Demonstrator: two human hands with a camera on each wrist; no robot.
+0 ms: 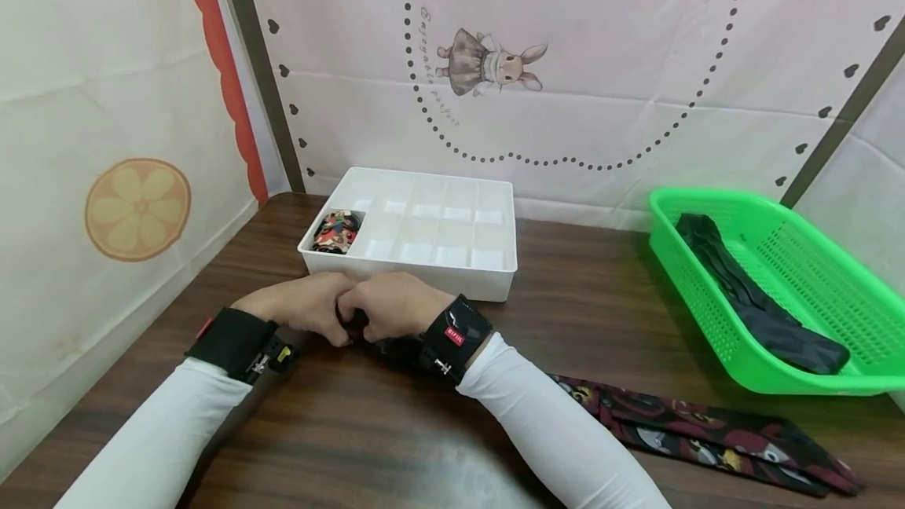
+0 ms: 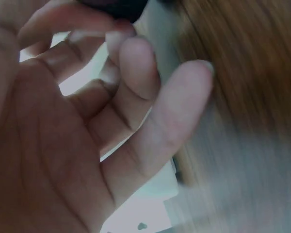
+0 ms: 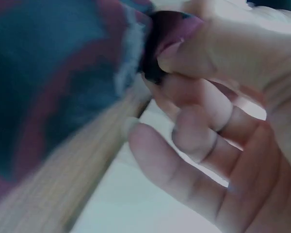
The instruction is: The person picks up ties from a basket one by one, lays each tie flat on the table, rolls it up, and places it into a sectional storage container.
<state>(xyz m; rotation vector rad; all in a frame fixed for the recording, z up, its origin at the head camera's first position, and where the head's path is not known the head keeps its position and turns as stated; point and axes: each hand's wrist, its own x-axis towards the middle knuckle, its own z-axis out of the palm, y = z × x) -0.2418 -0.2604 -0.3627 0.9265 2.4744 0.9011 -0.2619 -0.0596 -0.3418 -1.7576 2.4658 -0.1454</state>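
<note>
We have a dark wooden table (image 1: 368,446) filling the scene, backed by a pale cloth wall with a dressed rabbit (image 1: 488,61) printed on it and an orange flower (image 1: 137,209) on the left panel. Over on the right sits a green plastic basket (image 1: 841,258) with a black tie (image 1: 756,297) lying lengthwise in it. At the far middle of the table we see a white divided organizer box (image 1: 424,254), and its near-left compartment holds a rolled patterned tie (image 1: 338,231) in red and dark colours. Along the near right edge a dark red patterned tie (image 1: 707,430) lies flat, running out from under our right sleeve. Now to the middle, just in front of the box: our left hand (image 1: 300,307) and our right hand (image 1: 392,306) meet knuckle to knuckle, both with fingers curled in, working at the rolled end of that tie (image 1: 357,330), which peeks out dark between them and rests on the table. In the right wrist view the thumb and forefinger (image 3: 203,53) pinch a dark fold of the fabric (image 3: 157,43), with the blurred red and teal cloth beside it. In the left wrist view the fingers (image 2: 136,77) bend up towards a dark bit of cloth at the top edge, fingertips touching it. Black wrist straps (image 1: 452,336) sit on both arms.
</note>
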